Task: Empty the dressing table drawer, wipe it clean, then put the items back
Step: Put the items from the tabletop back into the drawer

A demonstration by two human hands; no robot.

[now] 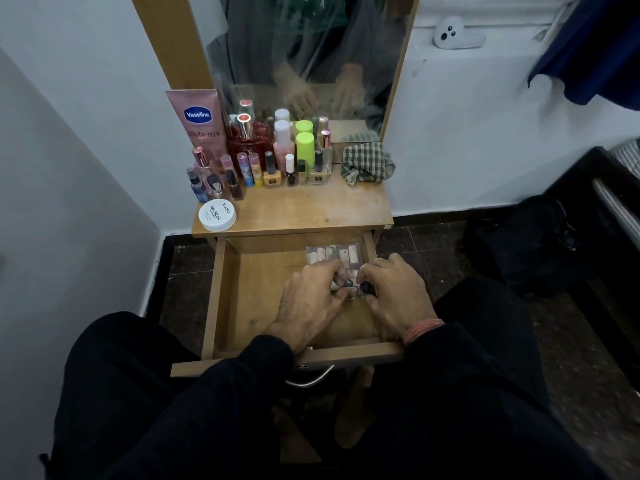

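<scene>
The wooden drawer (228, 306) of the dressing table is pulled open towards me. Both hands are inside it at its right side. My left hand (311, 303) pinches a small bottle with a dark cap (348, 282). Right beside it, my right hand (394, 296) grips another small dark-capped bottle (365, 288). Just behind my fingers a clear packet of pale tubes (332, 254) lies in the drawer's back right corner. The left half of the drawer bottom is bare wood. A green checked cloth (367, 164) lies bunched on the table top at the right.
Many bottles crowd the back of the table top (311, 209): a pink Vaseline tube (199, 123), nail polishes, perfumes, and a white round tub (217, 215) at the front left. A mirror (311, 57) stands behind. White walls flank the table; dark bags lie on the floor at right.
</scene>
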